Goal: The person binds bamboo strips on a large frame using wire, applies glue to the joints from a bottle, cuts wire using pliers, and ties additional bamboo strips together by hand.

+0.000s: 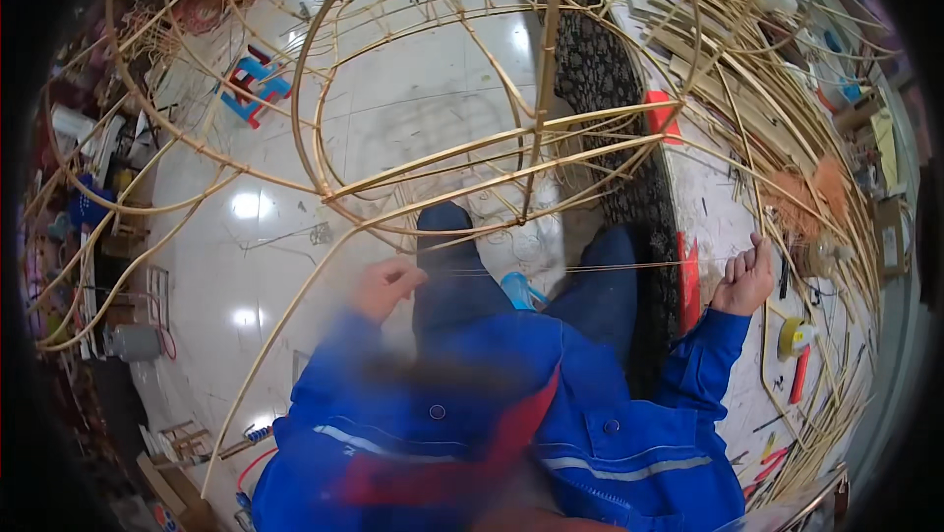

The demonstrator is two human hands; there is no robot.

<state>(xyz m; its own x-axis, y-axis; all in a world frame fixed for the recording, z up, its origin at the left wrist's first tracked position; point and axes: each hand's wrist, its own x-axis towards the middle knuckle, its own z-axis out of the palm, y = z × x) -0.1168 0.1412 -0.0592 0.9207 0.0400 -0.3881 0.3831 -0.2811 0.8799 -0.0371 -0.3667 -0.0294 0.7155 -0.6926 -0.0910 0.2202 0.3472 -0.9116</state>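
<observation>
A thin tan thread (619,266), seemingly doubled, stretches nearly level across my lap. My left hand (389,286) pinches its left end between thumb and fingertips; motion blurs this hand a little. At the other end my right hand (744,278) is closed around the thread with the index finger raised, beside the table's edge. Just beyond the thread stands a large frame of bent bamboo strips (442,200), with hoops and crossing pieces tied at the joints. One long strip curves down from it, left of my left hand. Neither hand touches the frame.
At right, a table (703,193) carries many loose bamboo strips (777,129), a yellow tape roll (793,337) and red-handled tools (772,465). A patterned dark cloth (600,70) hangs along its side. A blue-and-red stool (254,88) stands on the tiled floor (246,266).
</observation>
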